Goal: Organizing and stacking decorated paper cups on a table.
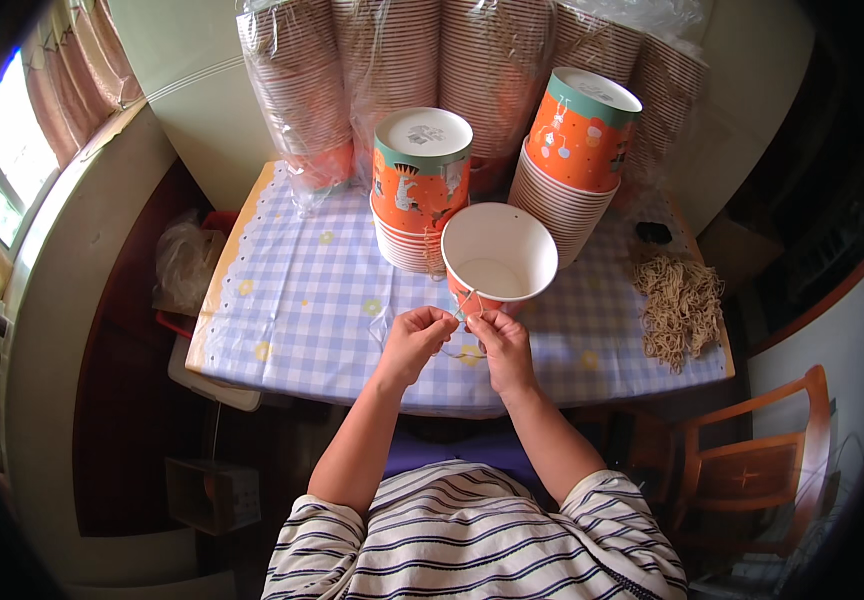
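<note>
A paper bucket, white inside and orange outside, stands mouth up and tilted toward me near the front of the table. A thin beige cord hangs over its near rim. Just in front of that rim, my left hand pinches the cord between thumb and fingertips. My right hand is closed on the cord too, close beside the left. The fingers partly hide the cord, so whether it is knotted cannot be seen. The bucket's lower front is behind my hands.
A stack of upturned orange-and-green buckets stands behind left, another behind right. Tall bagged bucket stacks line the wall. Loose cords lie heaped at the right of the checked tablecloth. A wooden chair stands right.
</note>
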A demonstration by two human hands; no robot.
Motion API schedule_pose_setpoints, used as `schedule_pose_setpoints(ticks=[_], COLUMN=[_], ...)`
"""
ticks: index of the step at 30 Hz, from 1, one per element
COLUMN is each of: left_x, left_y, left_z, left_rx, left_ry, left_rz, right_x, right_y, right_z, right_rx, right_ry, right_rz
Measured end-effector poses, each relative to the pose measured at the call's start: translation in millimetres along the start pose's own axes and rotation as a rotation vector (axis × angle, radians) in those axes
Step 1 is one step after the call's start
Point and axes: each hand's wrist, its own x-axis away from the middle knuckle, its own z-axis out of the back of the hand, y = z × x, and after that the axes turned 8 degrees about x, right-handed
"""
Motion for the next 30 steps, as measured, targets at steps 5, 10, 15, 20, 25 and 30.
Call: schedule_pose_setpoints(ticks=[5,10,15,20,25,30], left_x=[1,5,5,4,5,5], left_y=[2,2,-4,-6,-7,-7], left_z=[3,3,5,6,5,6], left_rx=[0.151,0.126,0.070,0.051,0.031,0.000], left_ry=[0.002,-0.034,-0.044,-0.043,-0.045,-0.054], left_rz=[0.088,0.101,0.053,0.022,-0.005,-0.034], right_x=[0,1,1,1,-1,-1], right_y=[-3,-4,-2,0,5,6], right_z=[-1,0,0,0,7,8], right_rx=[-0.012,-0.030,-0.035,-0.067,-0.009,0.027], right_ry=[0.017,0.021,0.011,0.000,-0.106,-0.082], right_rz=[0.012,0.009,0.006,-0.019,-0.058,-0.038])
